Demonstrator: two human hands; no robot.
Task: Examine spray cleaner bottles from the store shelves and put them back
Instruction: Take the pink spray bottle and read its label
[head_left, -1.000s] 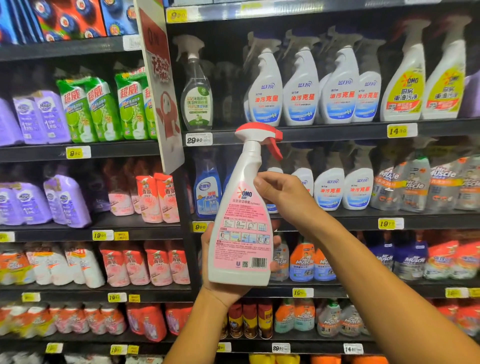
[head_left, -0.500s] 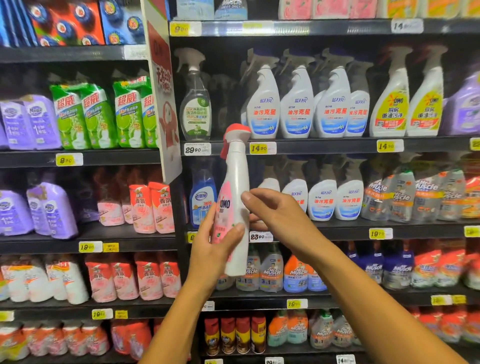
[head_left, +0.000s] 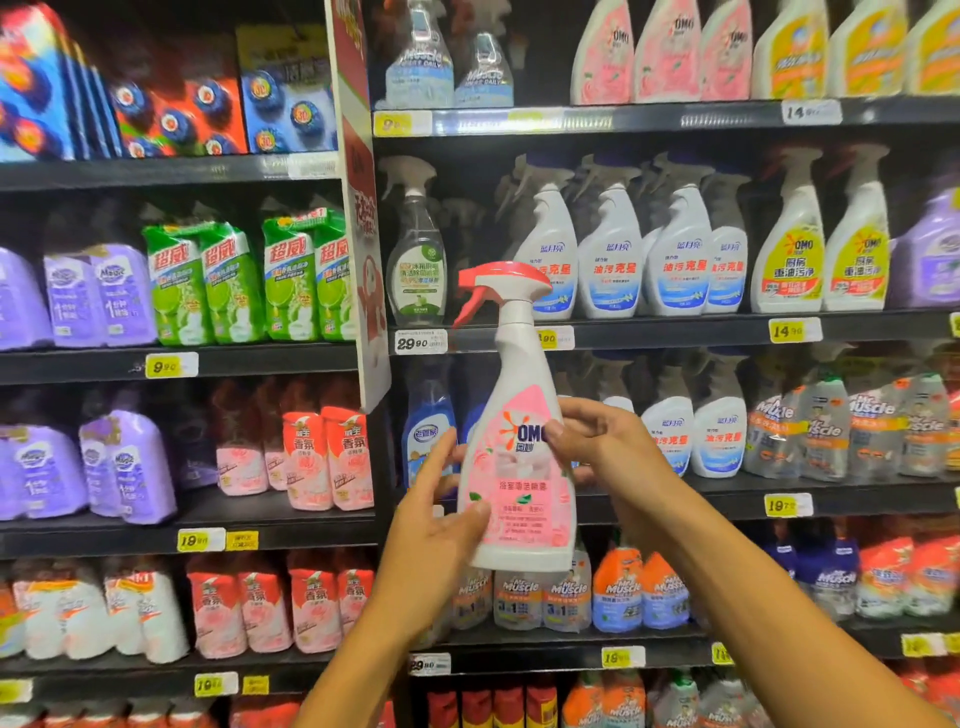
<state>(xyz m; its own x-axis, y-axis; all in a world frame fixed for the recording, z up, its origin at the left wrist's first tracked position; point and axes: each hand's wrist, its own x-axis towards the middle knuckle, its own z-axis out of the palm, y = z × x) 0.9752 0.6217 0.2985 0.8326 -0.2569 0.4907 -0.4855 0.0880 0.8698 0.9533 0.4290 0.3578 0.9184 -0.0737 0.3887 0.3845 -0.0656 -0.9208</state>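
A white spray bottle (head_left: 519, 499) with a pink OMO label and a red trigger head stands upright in the air in front of the shelves, its front label facing me and the nozzle pointing left. My left hand (head_left: 436, 525) grips its lower left side, thumb on the label. My right hand (head_left: 608, 441) pinches its right side at mid height. More pink OMO bottles (head_left: 665, 52) stand on the top shelf above.
Dark shelves (head_left: 675, 332) hold rows of white and blue spray bottles (head_left: 613, 249), yellow OMO bottles (head_left: 826, 249) and Mr Muscle bottles (head_left: 618, 592). Refill pouches (head_left: 244, 275) fill the left bay. A red and white sign (head_left: 363, 218) juts out between the bays.
The bottle has been turned around in both hands, from back label to front label facing me, nozzle now pointing left. My view has tilted upward, showing the top shelf.
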